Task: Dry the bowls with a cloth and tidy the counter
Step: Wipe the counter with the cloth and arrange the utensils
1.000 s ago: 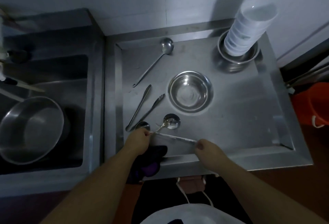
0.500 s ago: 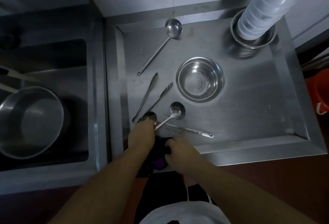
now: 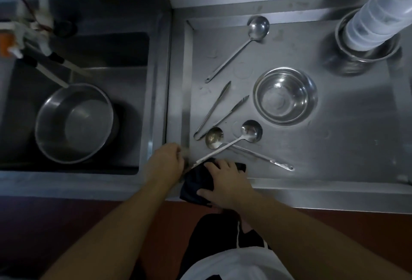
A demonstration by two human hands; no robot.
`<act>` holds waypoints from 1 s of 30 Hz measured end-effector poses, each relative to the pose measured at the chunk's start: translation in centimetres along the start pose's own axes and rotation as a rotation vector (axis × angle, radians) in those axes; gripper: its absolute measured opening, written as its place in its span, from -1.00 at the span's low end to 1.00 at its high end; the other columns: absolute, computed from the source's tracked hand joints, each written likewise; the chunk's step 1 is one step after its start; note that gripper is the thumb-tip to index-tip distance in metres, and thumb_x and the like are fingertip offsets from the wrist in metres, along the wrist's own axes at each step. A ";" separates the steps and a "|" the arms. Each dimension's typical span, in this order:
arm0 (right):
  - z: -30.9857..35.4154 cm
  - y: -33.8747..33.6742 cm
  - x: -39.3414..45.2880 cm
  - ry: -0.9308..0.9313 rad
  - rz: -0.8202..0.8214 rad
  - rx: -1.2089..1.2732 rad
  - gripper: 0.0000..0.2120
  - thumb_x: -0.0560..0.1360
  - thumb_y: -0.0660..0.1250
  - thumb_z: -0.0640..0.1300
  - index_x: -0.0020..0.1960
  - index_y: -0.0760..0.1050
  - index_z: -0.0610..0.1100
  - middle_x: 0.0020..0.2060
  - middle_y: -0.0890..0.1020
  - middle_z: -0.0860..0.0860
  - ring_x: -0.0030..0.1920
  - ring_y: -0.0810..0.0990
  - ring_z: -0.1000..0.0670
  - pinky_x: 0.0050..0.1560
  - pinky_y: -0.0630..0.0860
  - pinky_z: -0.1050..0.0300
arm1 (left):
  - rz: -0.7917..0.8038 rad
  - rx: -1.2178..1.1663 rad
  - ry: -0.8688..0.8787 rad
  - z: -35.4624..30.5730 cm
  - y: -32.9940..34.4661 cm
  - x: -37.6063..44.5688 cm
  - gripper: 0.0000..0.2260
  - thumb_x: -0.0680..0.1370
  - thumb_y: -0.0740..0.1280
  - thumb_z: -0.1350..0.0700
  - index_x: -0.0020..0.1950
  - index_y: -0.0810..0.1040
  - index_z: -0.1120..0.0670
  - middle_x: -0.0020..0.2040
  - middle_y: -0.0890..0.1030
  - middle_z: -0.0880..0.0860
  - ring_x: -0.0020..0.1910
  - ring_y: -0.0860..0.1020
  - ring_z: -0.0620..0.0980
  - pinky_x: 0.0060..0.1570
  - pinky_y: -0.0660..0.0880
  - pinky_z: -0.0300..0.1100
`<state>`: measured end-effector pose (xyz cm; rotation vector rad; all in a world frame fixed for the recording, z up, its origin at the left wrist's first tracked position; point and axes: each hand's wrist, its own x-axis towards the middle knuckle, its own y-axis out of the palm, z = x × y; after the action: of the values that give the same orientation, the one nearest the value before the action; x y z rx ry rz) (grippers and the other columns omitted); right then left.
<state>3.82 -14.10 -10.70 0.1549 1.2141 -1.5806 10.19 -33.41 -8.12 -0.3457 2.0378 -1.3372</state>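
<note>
Now pressing cloth (image 3: 198,185) flat with right hand (image 3: 225,185), moved off the spoon; left hand (image 3: 166,161) pinching ladle (image 3: 225,147) handle. Drying utensils apparently next.

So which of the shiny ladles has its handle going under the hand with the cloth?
The ladle nearest the steel bowl: its handle crosses over the other near ladle and ends at the dark cloth under the right hand. The far ladle lies alone.
</note>
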 end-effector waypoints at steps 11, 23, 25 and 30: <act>1.1 0.3 0.2 -0.126 0.138 -0.303 -0.65 0.64 0.26 0.02 0.39 0.33 -0.01 0.37 0.40 -0.14 0.27 0.43 -0.29 0.13 0.48 -0.19 | 0.019 -0.012 -0.064 1.5 0.1 -2.7 -0.88 0.60 0.27 0.12 0.05 0.60 0.03 -0.07 0.60 -0.01 -0.14 0.56 0.03 -0.20 0.53 -0.06; -4.7 -5.4 -4.3 -0.052 0.165 -0.117 -0.55 0.52 0.32 0.10 0.35 0.44 -0.06 0.26 0.55 -0.09 0.21 0.58 -0.19 0.13 0.56 -0.02 | 0.014 -0.023 0.166 -5.6 -1.5 1.1 -0.83 0.61 0.30 0.14 0.16 0.62 0.06 -0.01 0.65 0.03 -0.08 0.59 0.03 -0.11 0.55 -0.09; -7.2 -6.3 -6.0 0.022 0.092 -0.029 -0.53 0.51 0.31 0.09 0.38 0.43 -0.02 0.28 0.54 -0.05 0.24 0.57 -0.14 0.13 0.55 0.00 | 0.025 -0.014 0.206 -7.8 -1.5 2.0 -0.86 0.63 0.29 0.12 0.13 0.61 0.07 -0.01 0.64 0.05 -0.05 0.60 0.07 -0.09 0.57 -0.04; -14.6 -8.6 -9.8 0.279 -0.129 0.139 -0.51 0.57 0.26 0.08 0.48 0.39 0.03 0.25 0.51 -0.07 0.24 0.56 -0.17 0.14 0.55 -0.04 | 0.022 -0.061 0.313 -13.9 -1.0 3.7 -0.81 0.63 0.29 0.15 0.19 0.64 0.10 0.05 0.66 0.10 0.01 0.62 0.11 -0.01 0.59 0.01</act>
<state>-5.78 2.32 -6.07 0.4051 1.3496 -1.8001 -1.80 -25.97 -5.10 -0.1462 2.3349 -1.3877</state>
